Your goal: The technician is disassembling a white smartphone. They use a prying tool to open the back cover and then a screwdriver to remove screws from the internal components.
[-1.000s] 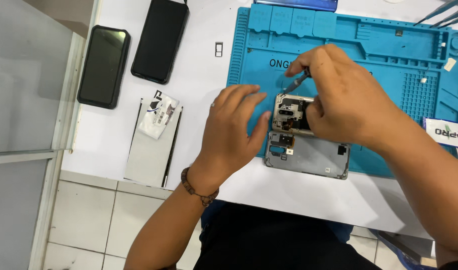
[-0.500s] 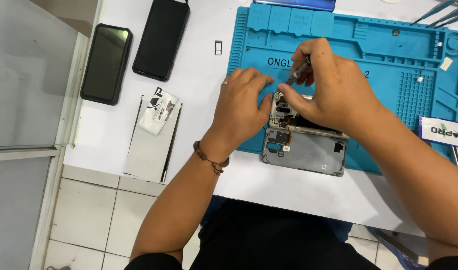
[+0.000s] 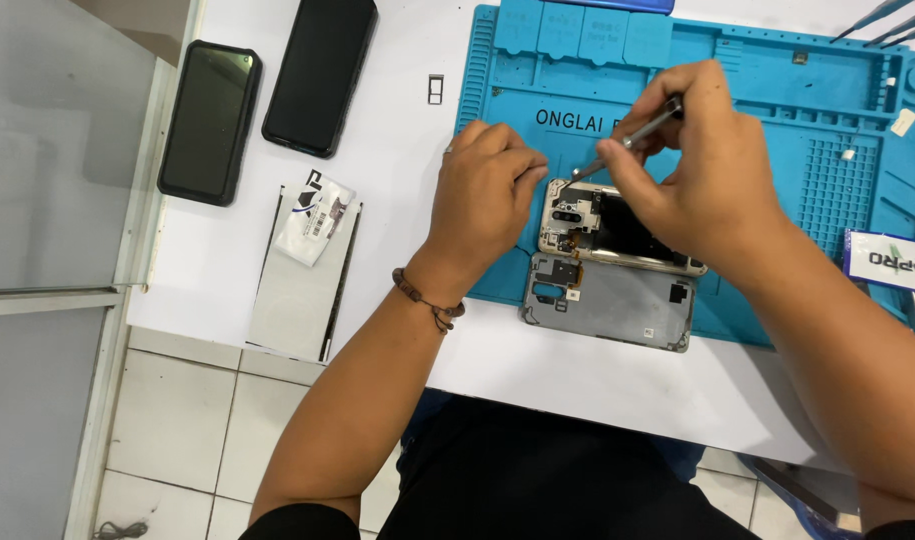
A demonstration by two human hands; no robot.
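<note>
- My right hand [image 3: 707, 180] pinched a thin metal tool [image 3: 627, 140], fingers closed round its shaft, tip angled down at the camera end of the opened phone [image 3: 617, 230].
- My left hand [image 3: 482, 190] lay at the phone's left edge, fingers curled; whether they gripped it or just steadied it, I could not tell.
- The phone sat on the blue mat [image 3: 777, 110], internals showing.
- Its grey back cover [image 3: 607, 305] lay just near of it, already off, so I judged opening done and the inner work under way, with reassembly left.
- Far left, two dark phones [image 3: 209, 120] [image 3: 320, 75] lay on the white table [image 3: 397, 130], a silvery sleeve [image 3: 297, 290] nearer.
</note>
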